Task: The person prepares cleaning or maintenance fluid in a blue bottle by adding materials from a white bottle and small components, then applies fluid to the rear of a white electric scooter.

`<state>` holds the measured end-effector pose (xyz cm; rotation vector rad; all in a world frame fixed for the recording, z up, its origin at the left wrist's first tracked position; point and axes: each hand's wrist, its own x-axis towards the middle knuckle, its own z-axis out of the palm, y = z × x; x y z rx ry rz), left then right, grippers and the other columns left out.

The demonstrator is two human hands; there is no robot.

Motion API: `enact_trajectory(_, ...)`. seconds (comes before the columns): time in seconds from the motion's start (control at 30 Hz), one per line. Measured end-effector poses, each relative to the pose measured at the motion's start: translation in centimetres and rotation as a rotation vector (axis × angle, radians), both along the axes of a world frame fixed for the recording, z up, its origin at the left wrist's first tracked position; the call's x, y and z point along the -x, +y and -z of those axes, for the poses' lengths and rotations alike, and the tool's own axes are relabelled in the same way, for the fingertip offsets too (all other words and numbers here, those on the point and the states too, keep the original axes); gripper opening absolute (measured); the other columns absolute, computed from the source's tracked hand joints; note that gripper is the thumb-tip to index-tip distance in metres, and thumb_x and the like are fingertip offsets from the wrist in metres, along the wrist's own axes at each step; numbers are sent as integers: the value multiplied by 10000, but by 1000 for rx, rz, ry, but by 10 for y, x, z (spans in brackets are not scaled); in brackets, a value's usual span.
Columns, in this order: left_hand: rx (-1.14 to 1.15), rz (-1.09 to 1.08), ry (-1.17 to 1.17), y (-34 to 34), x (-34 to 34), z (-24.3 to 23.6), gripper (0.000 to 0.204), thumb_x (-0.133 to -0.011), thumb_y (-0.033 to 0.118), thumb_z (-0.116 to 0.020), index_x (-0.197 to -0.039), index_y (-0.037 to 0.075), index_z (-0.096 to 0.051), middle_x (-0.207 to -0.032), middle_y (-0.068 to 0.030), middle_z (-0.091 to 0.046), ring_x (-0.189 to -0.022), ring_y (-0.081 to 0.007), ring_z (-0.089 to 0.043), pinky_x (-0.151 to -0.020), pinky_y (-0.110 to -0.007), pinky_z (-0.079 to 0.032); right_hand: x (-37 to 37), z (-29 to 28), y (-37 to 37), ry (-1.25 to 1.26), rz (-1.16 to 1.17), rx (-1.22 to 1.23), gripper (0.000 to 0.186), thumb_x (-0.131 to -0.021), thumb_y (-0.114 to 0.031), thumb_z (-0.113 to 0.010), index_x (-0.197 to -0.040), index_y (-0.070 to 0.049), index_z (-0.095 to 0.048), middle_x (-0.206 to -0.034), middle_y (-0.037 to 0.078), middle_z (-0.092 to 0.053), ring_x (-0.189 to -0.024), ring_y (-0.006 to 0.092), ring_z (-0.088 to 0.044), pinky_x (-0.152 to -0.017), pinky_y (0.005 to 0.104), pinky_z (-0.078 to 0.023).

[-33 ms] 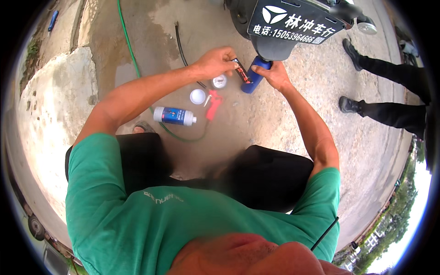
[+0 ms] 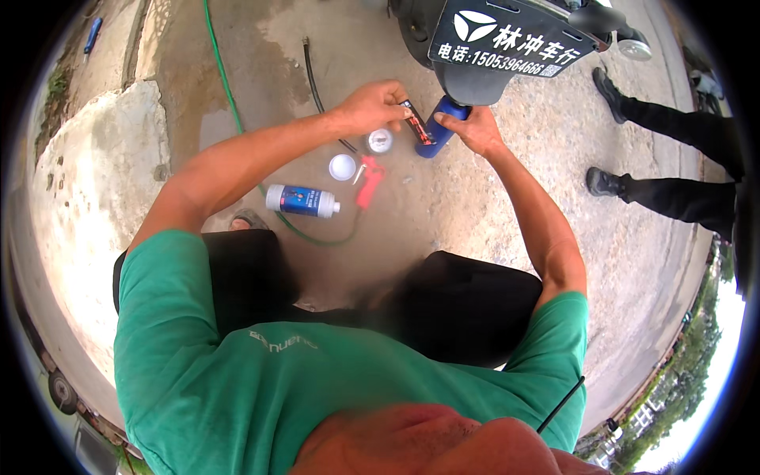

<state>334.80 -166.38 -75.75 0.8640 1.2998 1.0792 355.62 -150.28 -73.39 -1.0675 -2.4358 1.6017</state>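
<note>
My left hand pinches a slim black packet with red markings, holding it slanted against a blue cylinder. My right hand grips that cylinder, thumb across its side, under the black tail of a two-wheeler with a dark sign board. Below my hands lie a small silver round item, a white round lid and a pink air-gun-like tool. A white bottle with a blue label lies nearer my knees.
A green hose and black hose run across the concrete. A screwdriver-like blue tool lies at upper left. Another person's legs in black trousers and dark shoes are at right. A wheel shows at lower left.
</note>
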Motion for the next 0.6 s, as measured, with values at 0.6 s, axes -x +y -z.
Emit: enact_trajectory(0.6, 69, 400, 116, 31, 42, -63, 116, -942, 106, -648, -995, 25, -585, -862, -48, -684, -673, -95, -625, -635, -266, -495, -11, -17, -35, -31, -186, -305, 655, -726, -369, -874, -1244, -62, -619, -1145, 148, -662, -1041, 297, -668, -920, 398, -534)
